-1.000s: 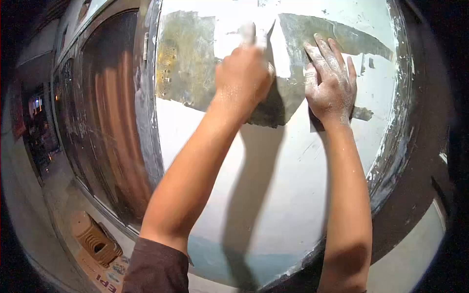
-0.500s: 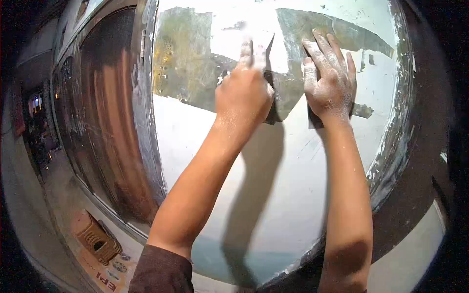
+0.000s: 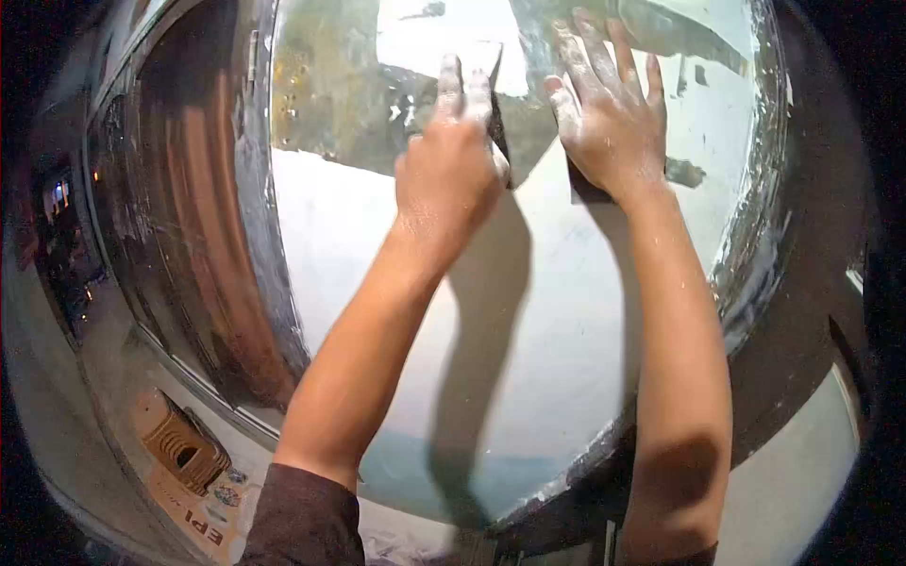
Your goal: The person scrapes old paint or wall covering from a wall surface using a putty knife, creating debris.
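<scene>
Held left hand (image 3: pixel 449 174) half-curled, pointing two fingers (image 3: pixel 450 90) far over bright white squarish patch (image 3: pixel 415 38) on grey-green wall (image 3: pixel 330 94); rested right hand (image 3: pixel 613 127) spread flat, farther right; could not tell either grip's contents.

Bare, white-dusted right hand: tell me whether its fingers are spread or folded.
Spread: the right hand shows straightened fingers with visible gaps between them.

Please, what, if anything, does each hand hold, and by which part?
The left hand seems to hold a thin flat tool, two fingers laid along it; the part gripped is hidden. The right hand is spread; whether it holds anything cannot be told.
</scene>
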Tool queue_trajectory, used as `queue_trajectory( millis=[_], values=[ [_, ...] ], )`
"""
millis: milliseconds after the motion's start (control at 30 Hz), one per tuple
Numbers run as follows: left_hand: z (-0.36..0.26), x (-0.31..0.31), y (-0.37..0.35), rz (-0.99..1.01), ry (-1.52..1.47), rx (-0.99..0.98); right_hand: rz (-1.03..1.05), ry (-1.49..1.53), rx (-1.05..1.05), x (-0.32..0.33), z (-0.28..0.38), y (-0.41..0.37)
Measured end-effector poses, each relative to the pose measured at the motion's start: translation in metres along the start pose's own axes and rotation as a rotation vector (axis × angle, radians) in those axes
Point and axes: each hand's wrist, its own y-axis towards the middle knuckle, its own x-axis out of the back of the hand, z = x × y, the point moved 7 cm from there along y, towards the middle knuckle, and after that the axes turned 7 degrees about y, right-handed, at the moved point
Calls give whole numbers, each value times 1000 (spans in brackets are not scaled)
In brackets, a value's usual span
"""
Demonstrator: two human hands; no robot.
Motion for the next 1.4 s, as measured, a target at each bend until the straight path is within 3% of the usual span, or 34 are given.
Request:
queue_trajectory(
  millis=[67,133,167,233,300,467,500,600,833,900,967,1100,1300,1400],
  values=[
    [-1,6,10,-89,-11,-47,111,3,1,2,1,-4],
    [-2,10,31,237,-24,92,34,55,59,5,1,-3],
    [0,4,35,-17,37,-29,26,61,45,6,2,-5],
    [-1,3,27,180,4,70,-14,44,25,8,4,-7],
    [-2,1,3,-97,9,-61,-47,26,16,9,5,-9],
    [4,-8,-11,118,33,28,-120,167,-7,17,1,-7],
    [-1,0,0,-30,-2,-17,-100,208,-28,18,0,-7],
    [-1,5,33,275,45,122,-121,73,-41,4,-7,-12],
    [-7,3,-13,11,-42,35,-117,136,-62,5,-10,-13],
    [-8,3,-22,144,-39,79,-109,147,-62,6,-10,-14],
    [-8,7,-11,28,-16,22,-119,142,-56,7,-10,-13],
    [-4,7,29,202,58,83,-114,156,-53,7,-10,-14],
    [-6,3,-24,43,-30,35,-130,120,-65,6,-9,-14],
    [-4,-2,-12,115,19,55,-168,112,-78,3,-10,-15]
  ],
)
